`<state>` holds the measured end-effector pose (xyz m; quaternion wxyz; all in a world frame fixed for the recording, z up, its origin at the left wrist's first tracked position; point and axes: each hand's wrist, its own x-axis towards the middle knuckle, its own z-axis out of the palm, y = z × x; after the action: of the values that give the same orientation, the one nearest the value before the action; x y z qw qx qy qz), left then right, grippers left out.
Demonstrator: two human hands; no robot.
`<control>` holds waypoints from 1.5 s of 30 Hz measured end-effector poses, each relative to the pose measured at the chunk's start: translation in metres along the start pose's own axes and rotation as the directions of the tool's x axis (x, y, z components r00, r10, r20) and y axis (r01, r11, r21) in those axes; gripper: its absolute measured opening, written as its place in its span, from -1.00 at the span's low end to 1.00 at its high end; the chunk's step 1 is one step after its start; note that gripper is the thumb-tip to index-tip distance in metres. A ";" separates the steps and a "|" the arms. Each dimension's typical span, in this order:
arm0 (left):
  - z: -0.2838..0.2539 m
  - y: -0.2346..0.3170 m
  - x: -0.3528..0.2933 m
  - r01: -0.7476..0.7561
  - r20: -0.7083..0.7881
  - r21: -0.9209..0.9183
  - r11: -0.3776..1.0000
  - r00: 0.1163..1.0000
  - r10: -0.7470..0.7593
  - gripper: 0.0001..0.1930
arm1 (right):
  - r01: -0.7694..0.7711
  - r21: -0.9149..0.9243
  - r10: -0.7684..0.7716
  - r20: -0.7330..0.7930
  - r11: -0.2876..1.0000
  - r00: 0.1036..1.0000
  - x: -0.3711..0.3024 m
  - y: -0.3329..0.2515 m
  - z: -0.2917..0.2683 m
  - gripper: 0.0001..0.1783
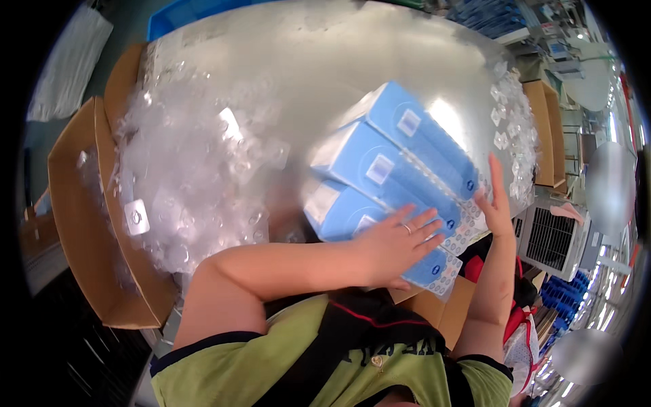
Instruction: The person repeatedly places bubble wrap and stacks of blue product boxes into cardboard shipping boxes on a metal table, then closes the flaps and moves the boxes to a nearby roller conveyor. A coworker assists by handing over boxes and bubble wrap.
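Three blue boxes (397, 169), the nearest beneath the left hand (393, 245).

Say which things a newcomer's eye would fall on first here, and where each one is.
Probably the three light-blue boxes come first, side by side at a slant right of centre, with the left hand over the nearest and the right hand by their right ends. Next might come the heap of clear plastic pieces on the left of the shiny metal table.
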<state>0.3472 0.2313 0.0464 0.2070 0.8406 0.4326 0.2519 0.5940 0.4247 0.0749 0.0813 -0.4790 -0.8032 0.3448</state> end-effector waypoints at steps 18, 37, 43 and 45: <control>0.037 0.006 0.112 -0.145 -0.047 -0.967 -0.208 0.908 -0.416 -0.47 | 0.382 0.888 0.136 -0.358 -0.256 0.924 -0.288 0.065 -0.015 -0.53; 0.248 0.105 0.053 0.254 0.170 -0.771 0.584 0.966 -0.196 -0.42 | -0.258 0.726 0.767 -0.565 0.638 0.305 -0.543 0.170 0.086 -0.37; 0.212 0.204 0.085 -0.474 0.655 0.105 0.874 0.695 0.298 0.29 | -0.377 -0.457 0.381 -0.088 0.806 0.920 -0.502 0.139 0.077 0.43; 0.253 0.175 0.063 -0.418 0.662 0.077 0.905 0.701 0.267 0.33 | -0.407 -0.457 0.431 -0.057 0.791 0.901 -0.491 0.153 0.095 0.46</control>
<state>0.6404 0.1560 -0.0385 0.1953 0.9588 0.1965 -0.0634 0.9185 0.0205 0.0050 -0.1327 -0.6414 -0.7370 0.1668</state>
